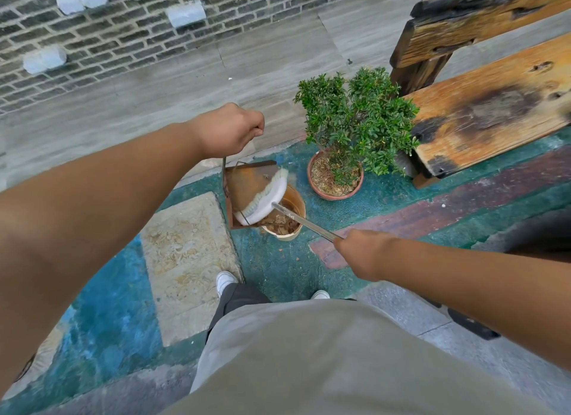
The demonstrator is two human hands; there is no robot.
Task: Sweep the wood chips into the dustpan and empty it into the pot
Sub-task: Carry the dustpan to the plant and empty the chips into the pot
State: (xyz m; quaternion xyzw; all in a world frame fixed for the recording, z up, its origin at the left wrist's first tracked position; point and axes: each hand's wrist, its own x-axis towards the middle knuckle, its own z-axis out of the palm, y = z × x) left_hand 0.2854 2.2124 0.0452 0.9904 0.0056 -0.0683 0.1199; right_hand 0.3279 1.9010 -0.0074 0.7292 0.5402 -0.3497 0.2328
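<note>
A rusty metal dustpan [247, 182] hangs tilted over a small tan pot [295, 233] on the green floor. My left hand [230, 130] is closed on the top of its thin wire handle. My right hand [360, 252] grips the clear handle of a broom whose white bristle head [265, 199] lies against the inside of the dustpan, just above the pot. Brown wood chips [282, 223] fill the pot. The dustpan hides the pot's left side.
A terracotta pot with a green shrub [355, 121] stands right of the tan pot. A weathered wooden bench [494, 105] is at the upper right. A pale stone slab [185, 254] lies to the left; my white shoes [225, 281] are below it. A brick wall runs behind.
</note>
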